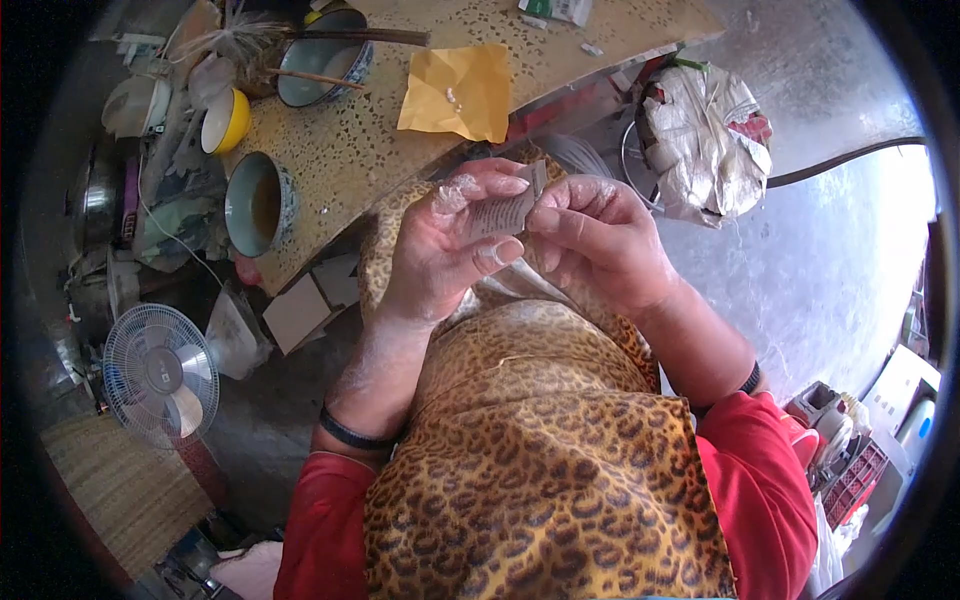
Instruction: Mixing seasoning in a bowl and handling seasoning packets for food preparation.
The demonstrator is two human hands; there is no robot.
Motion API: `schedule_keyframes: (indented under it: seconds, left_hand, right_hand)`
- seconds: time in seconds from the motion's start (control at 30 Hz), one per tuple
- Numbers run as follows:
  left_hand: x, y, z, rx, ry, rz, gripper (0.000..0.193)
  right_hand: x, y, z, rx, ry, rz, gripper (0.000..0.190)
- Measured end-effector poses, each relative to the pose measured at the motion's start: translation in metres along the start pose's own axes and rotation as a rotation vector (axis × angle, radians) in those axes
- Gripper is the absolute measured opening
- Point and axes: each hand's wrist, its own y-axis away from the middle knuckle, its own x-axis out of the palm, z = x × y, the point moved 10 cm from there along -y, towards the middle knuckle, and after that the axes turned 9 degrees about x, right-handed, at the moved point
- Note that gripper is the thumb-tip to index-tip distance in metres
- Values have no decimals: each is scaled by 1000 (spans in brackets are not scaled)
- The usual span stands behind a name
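Note:
A small flat packet bearing printed writing (501, 215) is held over my lap. My left hand (454, 236), whitened as if with powder, holds it between thumb and fingers. The fingertips of my right hand (600, 240) pinch its right edge. Just beyond the hands, a creased yellow paper square (457, 86) lies at the table's edge, with a few small whitish pieces (452, 96) on it. A leopard-print apron (540, 450) covers my front and lap.
On the patterned table (360, 165) stand a bowl with brownish liquid (259, 202), a yellow bowl (225, 121) and a larger bowl (330, 64) with chopsticks across it. An electric fan (161, 375) is at the left. A silvery wrapped bundle (705, 142) stands right of the table.

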Motion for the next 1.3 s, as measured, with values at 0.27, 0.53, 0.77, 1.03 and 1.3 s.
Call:
schedule_keyframes:
  seconds: [0.27,0.53,0.77,1.03,1.3]
  left_hand:
    - [2,-2,-4,33,-31,25,47]
    - [2,-3,-6,57,-105,53,47]
    - [4,-3,-6,73,-68,72,40]
    - [-9,9,10,-133,193,-15,38]
    - [-18,5,-5,-110,-133,-175,36]
  right_hand:
    - [1,-1,-1,-2,-23,-23,12]
    - [-1,-2,-2,27,9,-44,11]
    - [-1,-3,11,-110,-50,-97,8]
    - [-9,2,28,-234,313,-83,13]
    - [-9,16,35,-340,498,-226,12]
